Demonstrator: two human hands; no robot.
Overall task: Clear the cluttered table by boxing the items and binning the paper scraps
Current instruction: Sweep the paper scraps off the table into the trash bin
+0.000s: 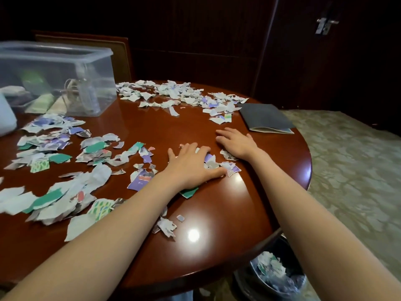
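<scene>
Far left, cut by the frame edge: a white rounded object (6, 118), perhaps a tissue roll or a jar, too cropped to name, on the round wooden table (249, 203) and not yet boxed. Just beside it, a clear plastic storage box (104, 68), already loaded with a clear bottle (86, 92), a coil of string (70, 85) and some greenish packets (40, 104); reads as most of the boxing done. In front of the box and down toward the near edge, torn paper scraps (50, 148) in broad drifts of white, green and purple, touched by neither hand. Along the far rim, another thick band of scraps, well apart from both hands. At centre, the left hand (191, 166), flat with fingers straight and spread, pressing down on a small heap of scraps near the table's front edge, gripping nothing. Just right of it, the right hand (235, 142), likewise flat, palm on bare wood, fingers straight, holding nothing, a few scraps touching its heel. Further right, a dark grey folder (265, 118), lying flat near the rim, not yet in the box. Below the table's right edge, a waste bin (280, 276) with some scraps already inside. Judging from this: binning begun but far from finished, most paper left on the table, two items left to box.
</scene>
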